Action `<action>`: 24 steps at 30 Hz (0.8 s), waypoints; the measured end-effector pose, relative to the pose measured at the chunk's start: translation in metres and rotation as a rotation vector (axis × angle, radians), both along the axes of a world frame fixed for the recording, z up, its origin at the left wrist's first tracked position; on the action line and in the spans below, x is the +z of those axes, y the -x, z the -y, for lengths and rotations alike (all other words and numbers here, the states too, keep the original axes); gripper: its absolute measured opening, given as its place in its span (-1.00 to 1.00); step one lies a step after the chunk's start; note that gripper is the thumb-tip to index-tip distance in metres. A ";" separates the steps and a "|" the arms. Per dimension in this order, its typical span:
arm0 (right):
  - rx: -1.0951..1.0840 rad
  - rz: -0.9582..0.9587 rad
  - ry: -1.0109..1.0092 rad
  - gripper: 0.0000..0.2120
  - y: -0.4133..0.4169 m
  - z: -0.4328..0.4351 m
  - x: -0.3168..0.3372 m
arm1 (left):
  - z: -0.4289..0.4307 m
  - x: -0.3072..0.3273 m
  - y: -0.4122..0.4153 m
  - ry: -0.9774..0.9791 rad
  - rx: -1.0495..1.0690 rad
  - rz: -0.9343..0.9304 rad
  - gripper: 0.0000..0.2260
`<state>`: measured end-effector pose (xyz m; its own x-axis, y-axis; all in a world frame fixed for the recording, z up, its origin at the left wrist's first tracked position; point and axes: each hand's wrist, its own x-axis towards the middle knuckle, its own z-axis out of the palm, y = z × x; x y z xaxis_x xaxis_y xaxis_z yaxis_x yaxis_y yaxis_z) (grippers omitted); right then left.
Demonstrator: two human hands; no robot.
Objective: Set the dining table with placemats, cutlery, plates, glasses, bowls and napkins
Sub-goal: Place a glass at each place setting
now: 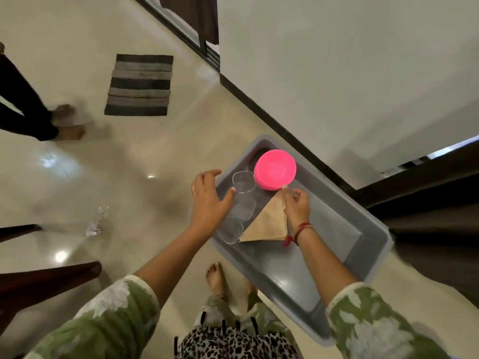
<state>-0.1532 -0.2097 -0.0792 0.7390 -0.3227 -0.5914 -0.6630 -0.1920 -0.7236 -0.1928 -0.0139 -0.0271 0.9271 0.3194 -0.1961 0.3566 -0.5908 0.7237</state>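
A grey plastic bin (344, 221) stands on the floor by the wall. It holds a stack of pink bowls (274, 169), clear square glasses (243, 181) and folded beige napkins (267, 225). My left hand (211, 200) hovers over the glasses with fingers spread and the thumb at the rim of the upper glass. My right hand (296, 206) lies along the napkins' right edge and pinches their top corner. Its index fingertip touches the rim of the pink bowls.
My bare feet (217, 279) stand just left of the bin. A striped grey mat (140, 85) lies farther off on the glossy tiles. Another person's legs (31, 110) are at the left. Dark wooden furniture legs (49, 281) reach in at lower left, near a crumpled clear wrapper (96, 221).
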 end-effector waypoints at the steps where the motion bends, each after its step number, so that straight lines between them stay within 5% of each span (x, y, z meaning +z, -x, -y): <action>1: -0.037 -0.019 -0.029 -0.63 -0.008 0.000 -0.008 | 0.001 -0.001 -0.006 -0.015 -0.014 0.001 -0.54; 4: -0.158 -0.091 -0.187 -0.48 -0.027 -0.004 -0.026 | 0.003 -0.001 -0.017 -0.030 -0.024 -0.006 -0.56; 10: -0.199 -0.177 -0.350 -0.64 -0.053 -0.012 -0.047 | 0.004 -0.005 -0.028 -0.037 -0.011 -0.019 -0.58; 15: -0.295 -0.204 -0.252 -0.54 -0.060 -0.018 -0.045 | 0.003 -0.009 -0.026 -0.030 -0.017 -0.030 -0.58; 18: -0.383 -0.212 -0.119 -0.48 -0.042 -0.028 -0.035 | -0.003 -0.013 -0.015 -0.062 -0.020 -0.084 -0.41; 21: -0.376 0.007 -0.029 -0.83 -0.008 -0.046 -0.014 | -0.006 -0.021 0.013 -0.256 -0.086 -0.099 -0.30; 24: -0.142 0.335 0.051 -0.74 0.020 -0.054 0.010 | 0.000 -0.026 0.040 -0.369 -0.176 -0.120 -0.35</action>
<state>-0.1731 -0.1553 -0.0691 0.8343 -0.4592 -0.3050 -0.4140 -0.1565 -0.8967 -0.2332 -0.0137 -0.0534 0.9513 0.2272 -0.2083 0.2960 -0.8621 0.4113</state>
